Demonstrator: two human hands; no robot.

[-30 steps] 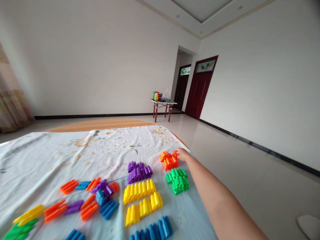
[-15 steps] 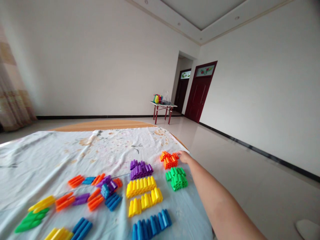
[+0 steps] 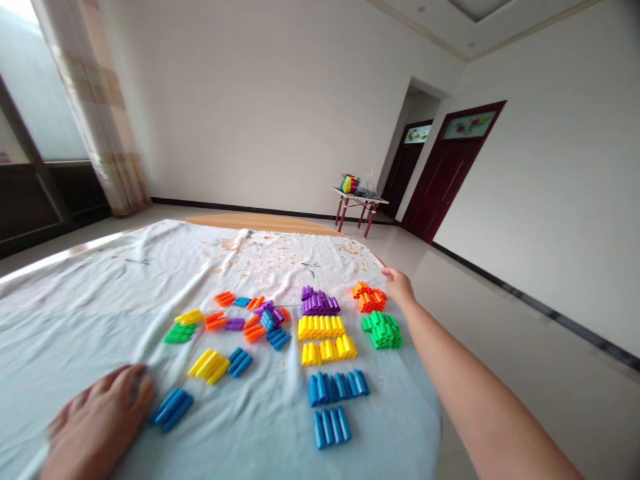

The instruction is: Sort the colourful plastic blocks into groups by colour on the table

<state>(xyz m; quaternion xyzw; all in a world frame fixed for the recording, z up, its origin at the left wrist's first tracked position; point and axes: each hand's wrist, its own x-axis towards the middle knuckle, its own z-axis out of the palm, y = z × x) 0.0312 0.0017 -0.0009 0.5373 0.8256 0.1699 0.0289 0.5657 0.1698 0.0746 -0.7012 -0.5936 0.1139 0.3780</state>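
Orange ridged blocks (image 3: 369, 299) beside right hand (image 3: 399, 285), left hand (image 3: 97, 420) on cloth (image 3: 150, 267), fingers released.

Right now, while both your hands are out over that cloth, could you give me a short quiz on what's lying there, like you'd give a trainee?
1. Multiple choice: which lies closest to the right hand? A) the blue rows B) the orange pile C) the yellow rows
2. True or false: the left hand holds a purple piece up in the air.
3. Fill in: the pile just on the person's side of the orange pile is ___.

Key
1. B: it sits right beside that hand.
2. False: the hand lies flat on the cloth, next to loose blue pieces.
3. Green: the green pile.
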